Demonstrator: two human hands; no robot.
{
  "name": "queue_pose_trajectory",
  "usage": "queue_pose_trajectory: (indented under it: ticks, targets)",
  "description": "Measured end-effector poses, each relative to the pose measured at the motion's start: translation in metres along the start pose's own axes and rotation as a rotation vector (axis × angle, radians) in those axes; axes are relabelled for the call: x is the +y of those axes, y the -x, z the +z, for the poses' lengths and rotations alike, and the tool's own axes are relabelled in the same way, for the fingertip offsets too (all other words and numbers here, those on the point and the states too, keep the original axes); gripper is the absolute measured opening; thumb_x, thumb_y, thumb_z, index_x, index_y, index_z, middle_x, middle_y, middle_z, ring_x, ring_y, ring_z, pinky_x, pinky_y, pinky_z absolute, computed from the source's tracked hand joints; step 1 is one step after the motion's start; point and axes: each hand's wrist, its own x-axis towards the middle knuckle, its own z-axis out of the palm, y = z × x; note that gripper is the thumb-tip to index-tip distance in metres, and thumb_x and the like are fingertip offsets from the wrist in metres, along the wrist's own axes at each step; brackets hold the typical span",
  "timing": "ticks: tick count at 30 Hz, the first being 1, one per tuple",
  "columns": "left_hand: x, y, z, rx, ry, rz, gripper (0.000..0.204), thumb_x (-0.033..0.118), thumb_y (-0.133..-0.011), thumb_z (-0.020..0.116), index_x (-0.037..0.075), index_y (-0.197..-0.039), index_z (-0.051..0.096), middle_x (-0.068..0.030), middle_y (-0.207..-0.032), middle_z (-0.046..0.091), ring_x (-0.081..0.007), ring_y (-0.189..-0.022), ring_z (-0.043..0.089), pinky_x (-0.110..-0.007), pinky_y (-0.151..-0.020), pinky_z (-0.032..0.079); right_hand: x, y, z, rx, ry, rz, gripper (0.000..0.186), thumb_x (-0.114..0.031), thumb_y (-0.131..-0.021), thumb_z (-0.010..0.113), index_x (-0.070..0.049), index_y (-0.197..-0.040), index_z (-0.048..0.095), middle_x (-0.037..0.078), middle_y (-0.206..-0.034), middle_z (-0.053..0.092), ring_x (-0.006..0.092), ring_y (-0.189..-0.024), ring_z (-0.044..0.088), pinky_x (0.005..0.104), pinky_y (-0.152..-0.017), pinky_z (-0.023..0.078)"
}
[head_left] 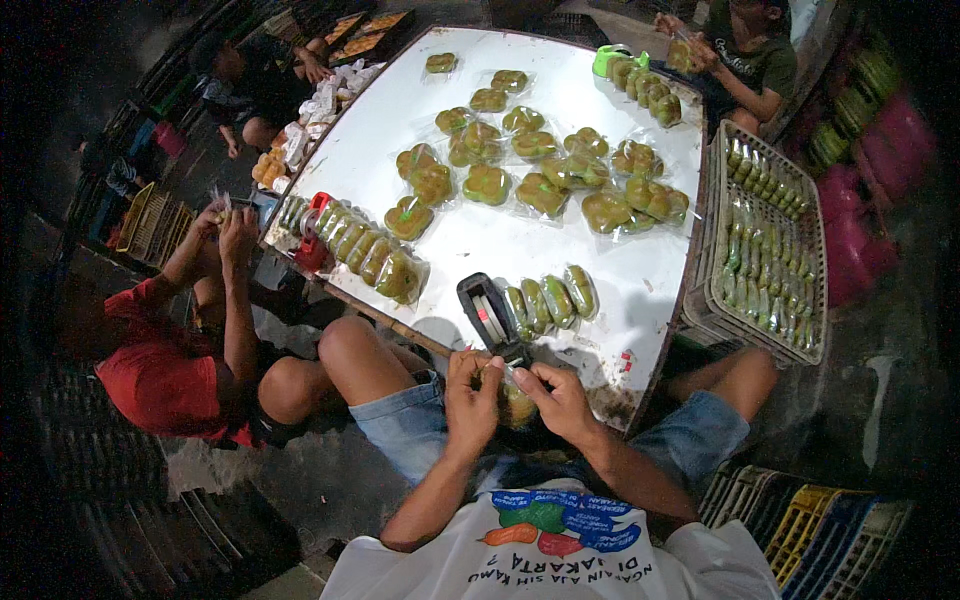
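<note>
At the table's near edge, a clear plastic bag with a green-brown bun (517, 408) in it hangs between my hands. My left hand (471, 398) pinches the gathered top of the bag with thumb and forefinger. On the bag's other side my right hand (562, 402) has its thumb and fingers closed on the plastic. Just beyond my fingertips stands a black tape dispenser (488, 312). A short row of bagged buns (560, 298) leans together to the right of it. The lower part of the bun is partly hidden by my hands.
Many bagged buns (486, 185) lie across the white table (350, 140). Red (314, 238) and green (607, 60) tape dispensers stand beside packed rows. A crate (822, 300) of bagged buns stands to the right. Co-workers sit at left (165, 370) and far right (750, 65).
</note>
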Motion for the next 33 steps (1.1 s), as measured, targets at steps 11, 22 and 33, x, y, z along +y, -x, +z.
queue_pose_trajectory:
  ticks: [11,22,33]
  targets:
    - [0.003,0.02,0.01,-0.038,0.91,-0.601,0.035,0.023,-0.095,0.064,0.007,-0.124,0.053,-0.0087,-0.121,0.058,-0.0226,-0.112,0.058,-0.036,-0.096,0.046,0.021,0.004,0.038,0.135,-0.461,0.038,0.057,-0.042,-0.09,0.075,-0.003,-0.124,0.053,0.012,-0.119,0.059,0.0171,-0.114,0.056,0.0339,-0.099,0.047]
    - [-0.014,0.004,-0.025,-0.056,0.949,-0.641,0.048,0.019,-0.098,0.062,0.008,-0.142,0.045,-0.0078,-0.13,0.058,-0.0223,-0.117,0.06,-0.04,-0.099,0.052,0.08,-0.059,0.02,0.088,0.161,0.012,0.029,-0.031,-0.091,0.073,-0.002,-0.089,0.074,0.012,-0.084,0.067,0.0221,-0.078,0.064,0.0377,-0.071,0.048]
    - [0.002,-0.003,-0.014,-0.35,0.408,-0.438,0.071,0.012,-0.084,0.076,0.004,-0.145,0.041,-0.0106,-0.132,0.056,-0.0201,-0.12,0.055,-0.033,-0.103,0.044,-0.029,-0.039,-0.048,-0.357,0.208,-0.024,0.034,-0.032,-0.09,0.075,-0.001,-0.077,0.07,0.008,-0.068,0.064,0.0163,-0.067,0.06,0.034,-0.063,0.047]
